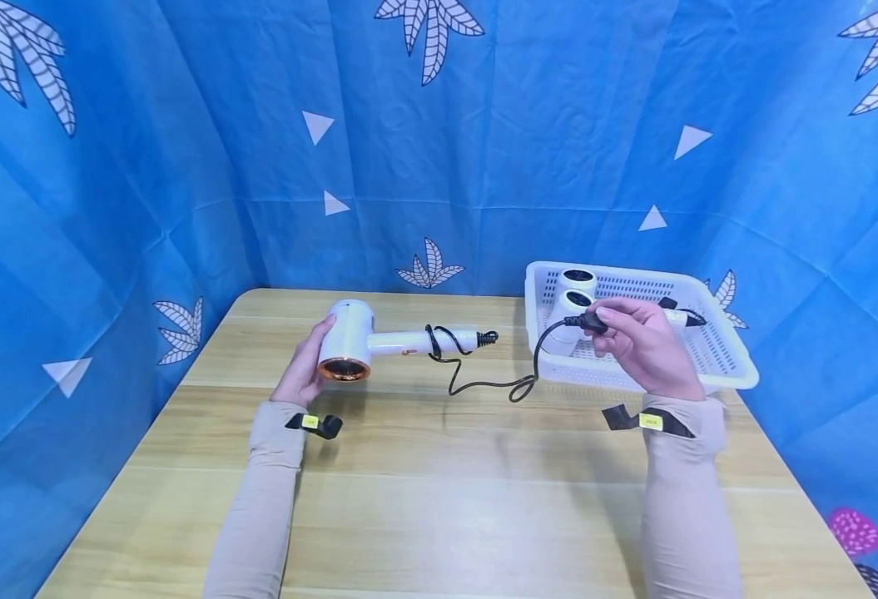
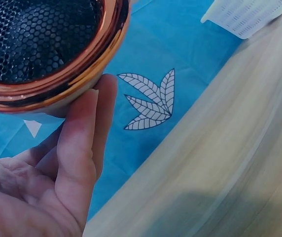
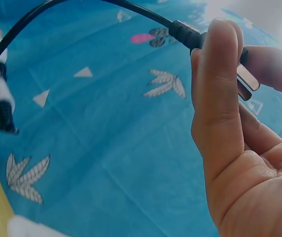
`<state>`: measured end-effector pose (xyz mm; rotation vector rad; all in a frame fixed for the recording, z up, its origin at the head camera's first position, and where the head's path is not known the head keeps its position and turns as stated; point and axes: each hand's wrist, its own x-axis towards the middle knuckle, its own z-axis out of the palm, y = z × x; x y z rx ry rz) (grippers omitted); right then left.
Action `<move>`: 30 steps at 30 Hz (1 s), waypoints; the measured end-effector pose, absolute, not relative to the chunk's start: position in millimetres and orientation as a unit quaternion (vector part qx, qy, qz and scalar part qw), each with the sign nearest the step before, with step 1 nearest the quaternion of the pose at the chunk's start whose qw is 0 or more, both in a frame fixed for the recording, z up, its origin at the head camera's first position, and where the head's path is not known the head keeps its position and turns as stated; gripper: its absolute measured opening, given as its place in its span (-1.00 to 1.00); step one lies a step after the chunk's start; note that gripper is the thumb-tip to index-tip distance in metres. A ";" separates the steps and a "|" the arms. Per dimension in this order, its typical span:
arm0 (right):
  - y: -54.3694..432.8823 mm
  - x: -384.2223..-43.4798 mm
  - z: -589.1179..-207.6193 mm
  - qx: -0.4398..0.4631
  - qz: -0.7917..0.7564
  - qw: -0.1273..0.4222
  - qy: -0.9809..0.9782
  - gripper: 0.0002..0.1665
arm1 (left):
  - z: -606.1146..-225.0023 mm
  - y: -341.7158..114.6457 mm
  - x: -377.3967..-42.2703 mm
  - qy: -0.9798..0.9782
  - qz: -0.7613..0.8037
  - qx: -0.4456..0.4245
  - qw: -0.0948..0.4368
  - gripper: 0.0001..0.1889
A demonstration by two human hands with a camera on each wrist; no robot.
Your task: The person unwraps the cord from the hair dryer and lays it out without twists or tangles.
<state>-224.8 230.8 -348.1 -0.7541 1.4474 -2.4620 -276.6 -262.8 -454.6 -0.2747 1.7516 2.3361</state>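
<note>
we note a white plastic hair dryer with a copper-coloured rim (image 1: 350, 333) over the left half of the light wood-grain table (image 1: 483, 499), nearer its far edge than its near one. our left hand (image 1: 302, 370) holds it by the head from the left side; the handle points toward the table's right edge. black mesh (image 2: 37, 39) fills the rim.

a thin black cord (image 1: 483, 384) winds loosely round the handle, sags into a small loop, then rises to a black plug with metal prongs (image 1: 594, 321) — this our right hand (image 1: 648, 345) pinches between thumb and fingers, above a white perforated plastic basket (image 1: 741, 378) by the table's far right corner.

in the basket we see two white cylindrical bodies with dark round tops (image 1: 561, 309) at the left end, and a white handle (image 1: 677, 317) farther right. blue curtain printed with white leaves (image 1: 424, 166) beyond the far edge.
</note>
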 end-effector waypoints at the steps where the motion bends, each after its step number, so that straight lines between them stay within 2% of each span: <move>1: 230.9 -226.9 -349.6 -0.251 -0.828 0.094 0.492 -0.62 | -454.0 -262.8 -276.1 0.593 0.793 -0.093 0.104 -0.25; 7: 229.0 -236.0 -356.6 -0.212 -0.820 0.075 0.526 -0.71 | -450.1 -262.0 -272.4 0.600 0.788 -0.088 0.104 -0.36; 13: 223.4 -241.2 -358.7 -0.173 -0.817 0.039 0.548 -0.76 | -450.9 -262.6 -272.6 0.602 0.787 -0.065 0.114 -0.31; 19: 216.8 -246.5 -356.8 -0.150 -0.824 -0.008 0.547 -0.84 | -450.5 -263.5 -271.0 0.599 0.789 -0.054 0.124 -0.36; 30: 201.0 -251.9 -346.5 -0.135 -0.842 -0.107 0.511 -0.93 | -449.3 -263.5 -271.0 0.609 0.778 -0.045 0.145 -0.17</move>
